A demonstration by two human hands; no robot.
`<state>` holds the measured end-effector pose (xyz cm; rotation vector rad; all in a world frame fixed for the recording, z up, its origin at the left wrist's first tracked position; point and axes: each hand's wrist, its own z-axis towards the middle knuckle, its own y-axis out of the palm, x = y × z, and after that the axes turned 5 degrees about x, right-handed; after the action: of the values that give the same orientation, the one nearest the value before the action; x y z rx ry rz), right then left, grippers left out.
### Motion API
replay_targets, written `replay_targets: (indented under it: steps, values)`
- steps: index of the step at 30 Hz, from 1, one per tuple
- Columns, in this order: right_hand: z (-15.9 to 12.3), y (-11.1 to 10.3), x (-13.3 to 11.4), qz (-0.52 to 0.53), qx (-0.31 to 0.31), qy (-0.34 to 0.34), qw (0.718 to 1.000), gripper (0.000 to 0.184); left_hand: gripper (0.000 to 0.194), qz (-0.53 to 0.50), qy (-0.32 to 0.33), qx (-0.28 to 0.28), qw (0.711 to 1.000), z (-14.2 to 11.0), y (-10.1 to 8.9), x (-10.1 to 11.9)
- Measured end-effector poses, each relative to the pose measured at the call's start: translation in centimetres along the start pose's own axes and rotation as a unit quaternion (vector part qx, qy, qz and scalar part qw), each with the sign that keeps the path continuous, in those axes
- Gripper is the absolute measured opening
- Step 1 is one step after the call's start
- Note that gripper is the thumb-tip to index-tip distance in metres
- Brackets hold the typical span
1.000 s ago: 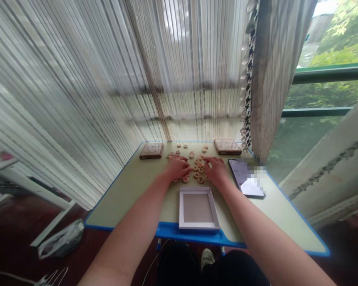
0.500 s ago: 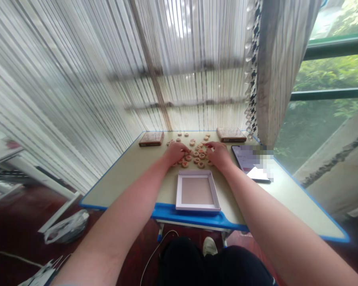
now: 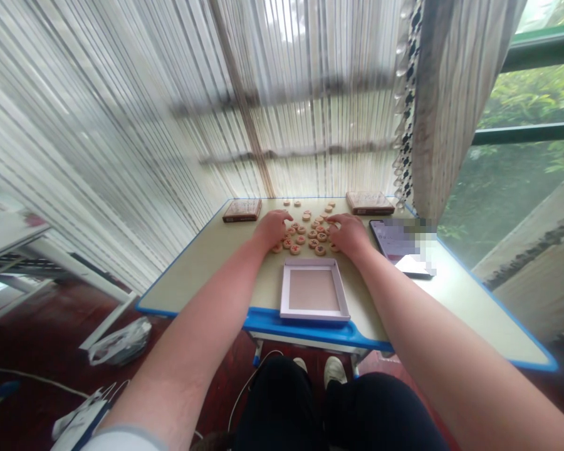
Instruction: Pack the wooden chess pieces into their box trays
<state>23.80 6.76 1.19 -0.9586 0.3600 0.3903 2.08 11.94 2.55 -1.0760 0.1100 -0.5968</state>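
round pieces (image 3: pixel 301 240) unreadably small, phone (image 3: pixel 389 243) partly pixelated, sleeve (image 3: pixel 122 440) cropped

White left sleeve (image 3: pixel 126 441), grey-edged; bare forearms (image 3: pixel 216 307); black trousers (image 3: pixel 282 404); off-white shoes (image 3: pixel 334 371).

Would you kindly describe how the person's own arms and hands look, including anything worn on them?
The left hand and right hand are bare, without gloves. No watch or bracelet shows on either wrist. At the picture's bottom edge, the left arm has a whitish sleeve with a grey hem; the right arm shows no sleeve.
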Motion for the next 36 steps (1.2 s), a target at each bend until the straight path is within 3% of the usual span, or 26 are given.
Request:
replay_targets:
  steps: [6,11,17,20,24,26,29,33,36]
  values:
    - [-0.2,-1.1,-0.6,-0.027,-0.065,0.029,0.997,0.038,0.032,0.034,-0.008,-0.055,0.998,0.0,-1.2,-0.7]
    - [-0.3,-0.8,-0.7,-0.027,-0.088,-0.017,0.996,0.031,0.033,-0.01,-0.037,-0.111,0.993,-0.3,-2.2,-0.8]
    - [-0.5,0.4,-0.5,0.008,-0.076,-0.095,0.993,0.038,0.045,-0.113,-0.114,-0.177,0.971,-0.8,-3.4,-2.9]
    - [-0.5,0.8,-0.5,0.013,-0.1,-0.077,0.992,0.049,0.043,-0.072,-0.125,-0.151,0.978,-1.0,-3.0,-3.1]
    - [-0.4,0.8,-0.5,0.022,-0.15,-0.049,0.987,0.054,0.043,0.015,-0.089,-0.023,0.996,-1.0,-1.7,-2.4]
    - [-0.3,0.8,-0.4,0.028,-0.157,-0.042,0.986,0.053,0.041,0.043,-0.083,0.007,0.996,-0.9,-1.1,-2.2]
    - [-0.2,0.8,-0.4,0.027,-0.155,-0.038,0.987,0.055,0.041,0.045,-0.078,0.008,0.996,-0.9,-0.7,-2.3]
    - [-0.2,1.2,-0.5,0.005,-0.173,-0.03,0.984,0.061,0.038,0.032,-0.084,-0.041,0.995,-0.9,-0.4,-2.5]
    - [-0.1,1.4,-0.4,0.011,-0.135,-0.011,0.991,0.054,0.036,0.03,-0.093,-0.036,0.995,-1.0,-0.4,-2.3]
